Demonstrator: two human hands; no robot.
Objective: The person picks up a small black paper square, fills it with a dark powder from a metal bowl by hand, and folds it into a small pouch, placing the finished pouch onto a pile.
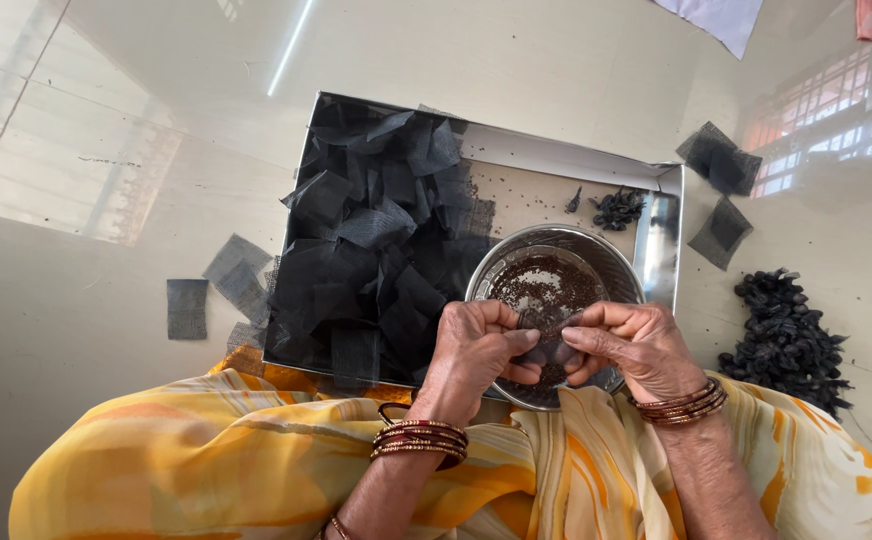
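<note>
I am looking down at my left hand [478, 345] and right hand [628, 345], and both are pinching one small square of dark sheer mesh [546, 328] between thumb and fingertips [524, 338]. The fingers of both hands are closing together on it, clamped on opposite edges, so the piece is hanging stretched in the gap between them. Directly beneath my fingertips the round shiny steel bowl [616, 262] is sitting, holding a layer of fine dark brown grains [546, 283]. Just beyond my left knuckles a loose heap of black mesh squares [376, 240] is lying in the shallow rectangular tray [566, 155]. Out past my right wrist a mound of small black tied bundles [786, 338] is resting on the pale glossy floor [116, 300].

I am judging the mesh as almost weightless, limp and thin, likely to snag or slip rather than break, so gripping it at the edges with the fingertips seems right. Whether any grains are lying in it, I cannot tell.
</note>
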